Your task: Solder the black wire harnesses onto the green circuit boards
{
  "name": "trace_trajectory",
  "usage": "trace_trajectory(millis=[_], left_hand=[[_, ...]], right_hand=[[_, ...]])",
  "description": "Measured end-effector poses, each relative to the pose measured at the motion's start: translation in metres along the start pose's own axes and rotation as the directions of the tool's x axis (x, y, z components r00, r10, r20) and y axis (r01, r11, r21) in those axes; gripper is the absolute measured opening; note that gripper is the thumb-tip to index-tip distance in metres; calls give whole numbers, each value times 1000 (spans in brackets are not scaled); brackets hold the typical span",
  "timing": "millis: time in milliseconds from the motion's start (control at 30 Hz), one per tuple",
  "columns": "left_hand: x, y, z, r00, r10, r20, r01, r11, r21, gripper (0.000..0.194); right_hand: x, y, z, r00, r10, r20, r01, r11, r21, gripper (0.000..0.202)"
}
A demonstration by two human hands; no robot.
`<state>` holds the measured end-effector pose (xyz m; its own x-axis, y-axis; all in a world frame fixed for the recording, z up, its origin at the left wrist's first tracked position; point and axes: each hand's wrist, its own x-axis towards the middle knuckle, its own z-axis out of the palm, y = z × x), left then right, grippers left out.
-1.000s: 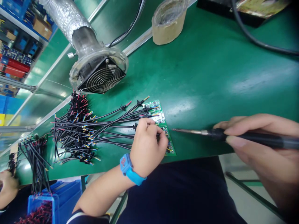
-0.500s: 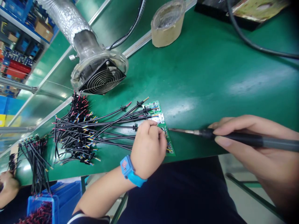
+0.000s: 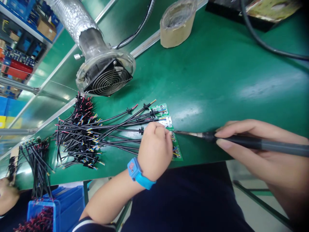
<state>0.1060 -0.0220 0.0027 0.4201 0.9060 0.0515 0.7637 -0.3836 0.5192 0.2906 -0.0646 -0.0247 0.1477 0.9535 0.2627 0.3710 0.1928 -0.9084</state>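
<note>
My right hand (image 3: 253, 148) grips a soldering iron (image 3: 241, 141) around its dark handle. The iron's tip points left and meets, or nearly meets, the right edge of a green circuit board panel (image 3: 176, 141). My left hand (image 3: 155, 149), with a blue wrist strap (image 3: 138, 174), is closed over the panel's middle. A black cable (image 3: 125, 130) with a grommet runs into its curled fingers; the fingertips and the wire end are hidden. More black cables (image 3: 120, 122) lie with their coloured wire ends on the panel, above and below my left hand.
A heap of black cables (image 3: 82, 135) lies to the left. Above it hangs a fume extractor fan (image 3: 111, 82) on a foil duct. A tape roll (image 3: 177, 29) stands at the back. A blue bin (image 3: 70, 206) and another person's hand (image 3: 8, 196) are at lower left.
The soldering iron has moved slightly left and up, closer to the panel. My left hand stays closed over the same spot. The whole view has shifted slightly.
</note>
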Motion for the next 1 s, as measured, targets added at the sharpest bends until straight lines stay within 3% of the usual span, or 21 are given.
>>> trace_trajectory(millis=[267,333,433,633,867,1000], left_hand=[[3,3,-1,999,-23,29,23,1000,14,11],[4,4,-2,998,-32,51,31,999,23,11],[6,5,-4,997,-43,67,40,998,38,12],[8,6,-7,992,-54,113,46,997,69,14],[8,7,-10,991,-50,127,41,997,70,14],[9,0,-14,997,-8,76,3,997,74,4]], right_hand=[[0,0,1,997,-69,37,68,997,32,5],[-1,-2,0,999,-18,40,16,999,46,5],[-4,-6,0,993,111,-49,-105,988,114,4],[-1,-12,5,927,317,-200,-273,936,221,8],[3,-9,8,901,342,-265,-279,928,248,13],[2,-5,10,882,353,-312,-258,916,308,15]])
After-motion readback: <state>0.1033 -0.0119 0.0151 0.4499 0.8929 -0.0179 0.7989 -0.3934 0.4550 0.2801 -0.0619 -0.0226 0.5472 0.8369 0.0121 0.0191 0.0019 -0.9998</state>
